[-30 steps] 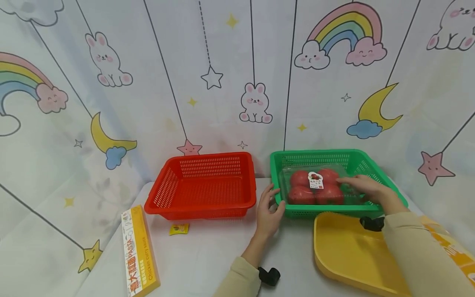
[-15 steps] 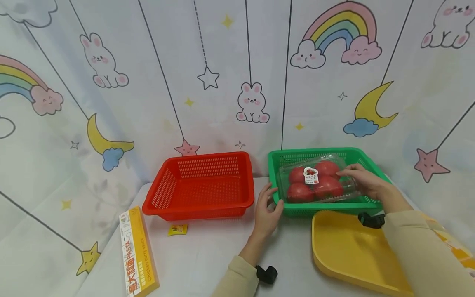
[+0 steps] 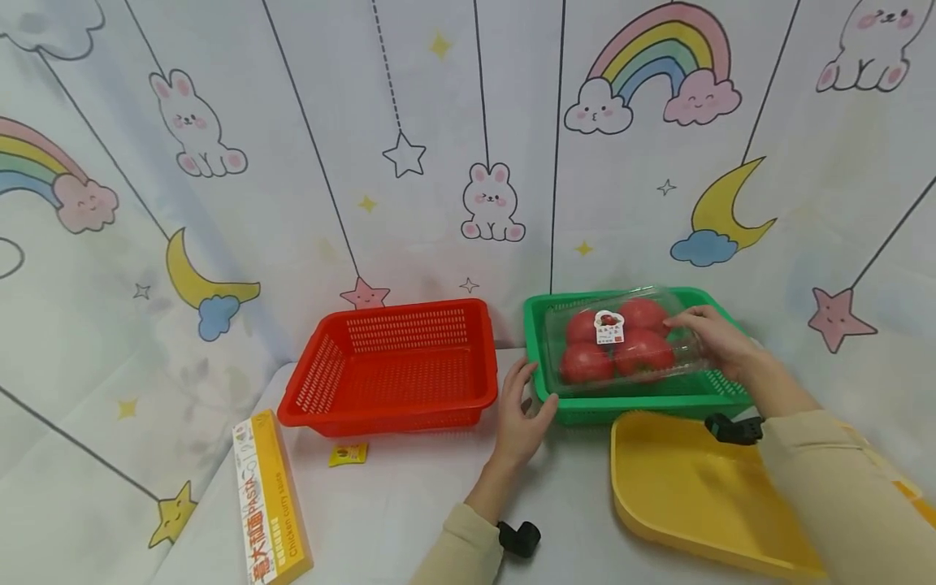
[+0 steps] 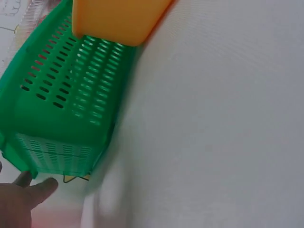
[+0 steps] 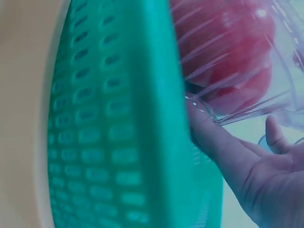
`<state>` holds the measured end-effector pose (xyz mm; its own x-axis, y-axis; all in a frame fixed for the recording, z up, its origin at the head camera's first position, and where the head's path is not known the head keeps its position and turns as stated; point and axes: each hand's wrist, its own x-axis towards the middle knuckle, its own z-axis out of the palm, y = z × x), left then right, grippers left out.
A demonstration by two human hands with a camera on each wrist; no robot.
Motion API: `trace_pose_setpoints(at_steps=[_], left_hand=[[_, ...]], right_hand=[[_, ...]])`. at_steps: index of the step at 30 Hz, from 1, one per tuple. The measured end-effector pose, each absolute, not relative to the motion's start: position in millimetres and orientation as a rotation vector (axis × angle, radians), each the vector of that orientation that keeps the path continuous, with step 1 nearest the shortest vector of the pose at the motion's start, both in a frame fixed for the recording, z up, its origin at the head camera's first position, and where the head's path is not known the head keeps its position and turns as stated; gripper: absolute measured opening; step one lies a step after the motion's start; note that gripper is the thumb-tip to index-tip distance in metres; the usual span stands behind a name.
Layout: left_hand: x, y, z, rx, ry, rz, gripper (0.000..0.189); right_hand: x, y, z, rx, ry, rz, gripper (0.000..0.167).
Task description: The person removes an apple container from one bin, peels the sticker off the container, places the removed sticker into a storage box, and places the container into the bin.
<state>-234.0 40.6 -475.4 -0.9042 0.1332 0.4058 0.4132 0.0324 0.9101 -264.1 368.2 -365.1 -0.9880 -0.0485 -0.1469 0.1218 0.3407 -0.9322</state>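
Observation:
A clear plastic box of red tomatoes (image 3: pixel 608 327), with a white label on its lid, tilts inside the green basket (image 3: pixel 643 404). At its right end my right hand (image 3: pixel 720 340) grips it, thumb on the near side. In the right wrist view, fingers (image 5: pixel 213 135) reach under the end of the plastic beside the basket's rim. My left hand (image 3: pixel 521 418) is at the basket's left side, fingers spread and relaxed, fingertips right at the rim. The left wrist view shows thumb and fingertips by the basket's corner, with nothing held.
A red basket (image 3: pixel 409 410) stands left of the green one. In front of the green basket lies a yellow tray (image 3: pixel 702 496), partly under the right sleeve. A pasta box (image 3: pixel 270 500) and a small yellow packet (image 3: pixel 348 454) lie at the left. A patterned curtain (image 3: pixel 409 227) hangs behind.
My right hand has closed on the tomato box and raised it, its right end higher, so it now sits tilted in the basket. My left hand stays by the rim. The view shifts slightly.

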Motion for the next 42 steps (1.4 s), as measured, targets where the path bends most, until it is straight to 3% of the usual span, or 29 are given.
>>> trace_pose_setpoints(at_steps=[8, 14, 25, 33, 42], left_hand=[[-221, 29, -450, -0.564, -2.088, -1.843, 0.061], [-220, 8, -427, -0.607, -1.973, -1.932, 0.055], [-218, -34, -399, -0.622, -1.98, -1.981, 0.06], [-218, -61, -392, -0.624, -1.949, -2.109, 0.061], [-212, -90, -383, -0.587, -1.937, -2.136, 0.065]], right_hand=[[-258, 354, -341, 0.009, 2.445, -1.763, 0.047], [-252, 336, -322, -0.03, 2.41, -1.777, 0.057], [-233, 296, -297, -0.111, 2.239, -1.947, 0.034], [-221, 261, -304, -0.168, 2.107, -2.093, 0.028], [-210, 225, -311, -0.193, 2.07, -2.156, 0.034]])
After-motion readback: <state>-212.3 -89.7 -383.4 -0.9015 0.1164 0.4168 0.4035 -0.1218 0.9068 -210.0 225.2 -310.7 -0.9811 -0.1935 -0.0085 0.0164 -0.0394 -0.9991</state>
